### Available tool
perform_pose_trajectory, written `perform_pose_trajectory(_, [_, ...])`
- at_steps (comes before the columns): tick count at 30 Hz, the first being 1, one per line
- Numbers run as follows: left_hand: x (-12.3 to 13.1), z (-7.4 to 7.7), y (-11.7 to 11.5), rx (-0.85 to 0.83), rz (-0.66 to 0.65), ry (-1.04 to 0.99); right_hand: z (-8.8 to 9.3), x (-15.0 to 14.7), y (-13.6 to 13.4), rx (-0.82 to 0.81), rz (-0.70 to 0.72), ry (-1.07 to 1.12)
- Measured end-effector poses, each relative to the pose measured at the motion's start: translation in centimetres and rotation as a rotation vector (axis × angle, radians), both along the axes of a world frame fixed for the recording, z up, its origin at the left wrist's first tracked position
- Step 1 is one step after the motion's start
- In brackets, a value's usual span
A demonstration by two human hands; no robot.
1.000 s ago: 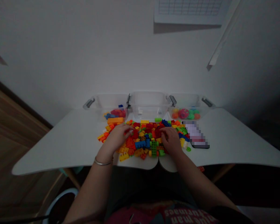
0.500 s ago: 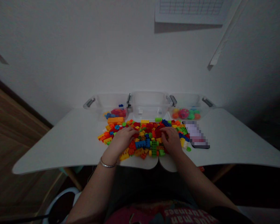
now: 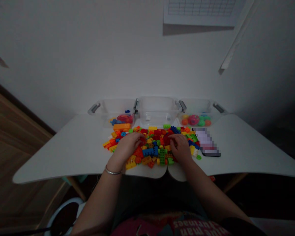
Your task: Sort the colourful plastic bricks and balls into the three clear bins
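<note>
A pile of coloured plastic bricks (image 3: 153, 144) lies on the white table (image 3: 68, 150) in front of me. My left hand (image 3: 127, 146) rests palm down on the pile's left part, fingers curled among red and orange bricks. My right hand (image 3: 180, 146) sits on the right part, fingers bent onto red bricks. What either hand holds, if anything, is hidden under the fingers. A silver bangle (image 3: 113, 171) circles my left wrist.
Three clear plastic bins stand at the table's back: the left bin (image 3: 113, 109) holds a few bricks, the middle bin (image 3: 157, 109) looks bare, the right bin (image 3: 199, 109) holds round pieces. A phone (image 3: 207, 142) lies right of the pile. A white wall rises behind.
My left hand has shifted a little to the right and inward over the pile, uncovering bricks at the left edge. My right hand has barely moved.
</note>
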State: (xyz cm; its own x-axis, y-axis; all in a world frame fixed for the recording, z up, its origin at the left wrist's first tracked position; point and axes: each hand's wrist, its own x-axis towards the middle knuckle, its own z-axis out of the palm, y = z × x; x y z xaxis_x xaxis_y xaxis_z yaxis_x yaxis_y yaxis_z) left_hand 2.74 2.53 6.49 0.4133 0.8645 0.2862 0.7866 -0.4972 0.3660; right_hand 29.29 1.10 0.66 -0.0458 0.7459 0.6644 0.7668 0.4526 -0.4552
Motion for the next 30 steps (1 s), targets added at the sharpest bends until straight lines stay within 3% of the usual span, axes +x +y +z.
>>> perform_pose_trajectory(6, [-1.7, 0.3, 1.4, 0.195, 0.11, -0.301, -0.1, 0.1, 0.2, 0.005, 0.008, -0.01])
perform_pose_trajectory(10, [-2.6, 0.3, 3.0, 0.334, 0.23, -0.685, -0.2, 0.2, 0.2, 0.009, -0.002, -0.002])
perform_pose_trajectory(16, [-2.1, -0.4, 5.6, 0.196, 0.357, -1.395, -0.2, 0.2, 0.2, 0.013, 0.009, -0.005])
perform_pose_trajectory(19, [-1.7, -0.2, 6.6, 0.096, 0.411, -1.627, -0.2, 0.2, 0.2, 0.019, 0.005, -0.009])
perform_pose_trajectory(23, [-1.8, 1.0, 7.7, 0.083, 0.416, -1.693, -0.1, 0.2, 0.1, 0.031, 0.01, -0.018])
perform_pose_trajectory(30, [-2.0, 2.3, 8.0, -0.031, 0.423, -1.517, -0.1, 0.2, 0.1, 0.025, -0.001, -0.008])
